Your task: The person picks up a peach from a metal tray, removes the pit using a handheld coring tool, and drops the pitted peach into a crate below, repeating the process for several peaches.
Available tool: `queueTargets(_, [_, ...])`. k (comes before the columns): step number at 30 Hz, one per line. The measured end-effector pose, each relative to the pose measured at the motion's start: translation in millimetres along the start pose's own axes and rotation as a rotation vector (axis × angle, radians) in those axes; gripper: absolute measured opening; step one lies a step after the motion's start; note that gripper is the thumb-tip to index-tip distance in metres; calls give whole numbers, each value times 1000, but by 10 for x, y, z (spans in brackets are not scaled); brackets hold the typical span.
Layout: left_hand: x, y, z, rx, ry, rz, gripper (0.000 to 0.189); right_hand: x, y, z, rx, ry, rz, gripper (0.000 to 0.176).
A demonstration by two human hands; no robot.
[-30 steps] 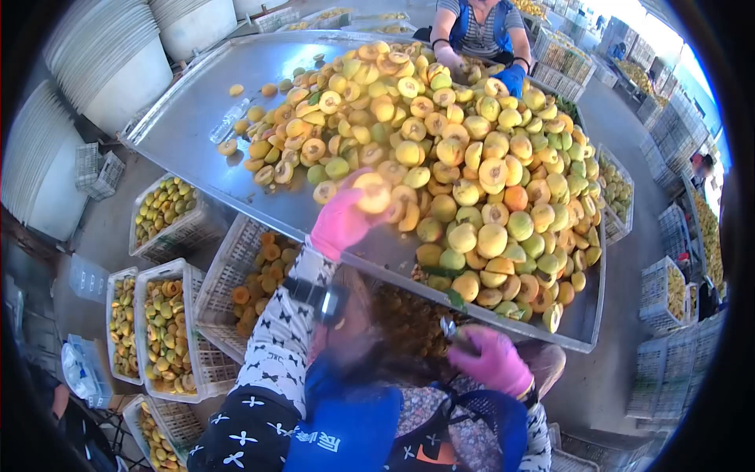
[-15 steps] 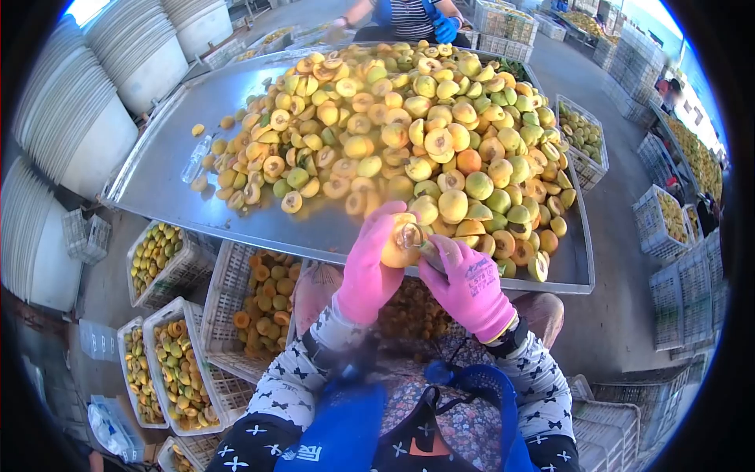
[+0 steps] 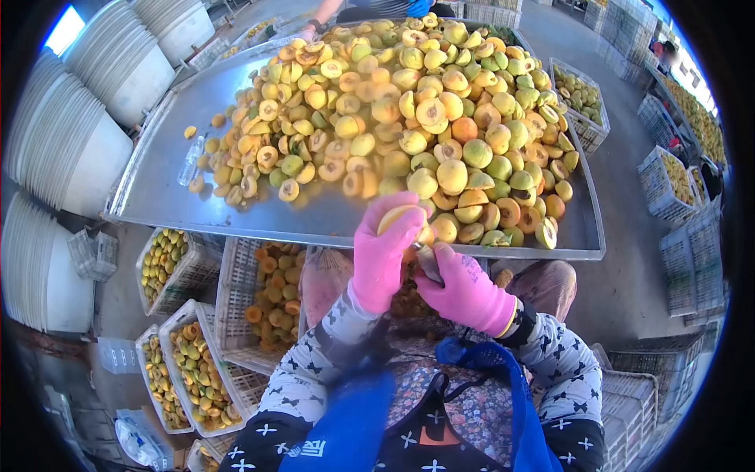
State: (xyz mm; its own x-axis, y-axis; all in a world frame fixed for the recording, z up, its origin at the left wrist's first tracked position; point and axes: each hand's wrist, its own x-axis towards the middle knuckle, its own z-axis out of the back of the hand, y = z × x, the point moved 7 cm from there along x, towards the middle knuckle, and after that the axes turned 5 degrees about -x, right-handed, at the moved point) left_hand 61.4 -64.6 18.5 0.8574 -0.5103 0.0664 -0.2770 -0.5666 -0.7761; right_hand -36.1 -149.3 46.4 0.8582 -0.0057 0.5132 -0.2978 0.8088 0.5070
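My left hand (image 3: 383, 248), in a pink glove, is closed around a yellow peach half (image 3: 399, 219), held up at the near edge of the metal table. In my right hand (image 3: 464, 289), also pink-gloved, is a pitting tool (image 3: 426, 259); its metal end meets the fruit's underside, and the tip is hidden. A small brown lump like a peach pit (image 3: 503, 278) shows beside the right glove. Beyond my hands, a large heap of peach halves (image 3: 370, 118) covers much of the metal table (image 3: 224, 200).
Crates of peaches (image 3: 193, 377) stand on the floor to my left, one crate (image 3: 275, 307) close by my leg. A plastic bottle (image 3: 191, 161) lies on the table. Across it a person's arm (image 3: 318, 16) reaches in. Stacked white tubs (image 3: 94, 118) line the left side; crates (image 3: 684, 259) stand right.
My left hand has turned the peach half so its cut face no longer faces me. The tool has shifted below the fruit. The brown lump has appeared, and the view has tilted down.
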Motion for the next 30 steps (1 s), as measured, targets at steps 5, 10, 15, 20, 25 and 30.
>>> queueTargets(5, [112,-98,-89,-66,-34,-77,23,-92,-217,-269,568,244,-450,20])
queueTargets(10, [131,64,12,161,-30,-20,35,-224,-23,-337,1168,546,-846,15])
queueTargets(15, [255,52,30,21,-14,205,42,-343,-197,-262,1332,581,-807,12])
queueTargets(20, [-12,-4,416,962,223,-147,34,-733,-338,-364,794,963,-825,16])
queueTargets(25, [-205,6,1143,439,-365,218,30,-852,-529,-518,802,814,-934,15])
queueTargets(30, [-302,-764,1908,748,-335,60,30,-898,-650,-567,834,739,-1020,13])
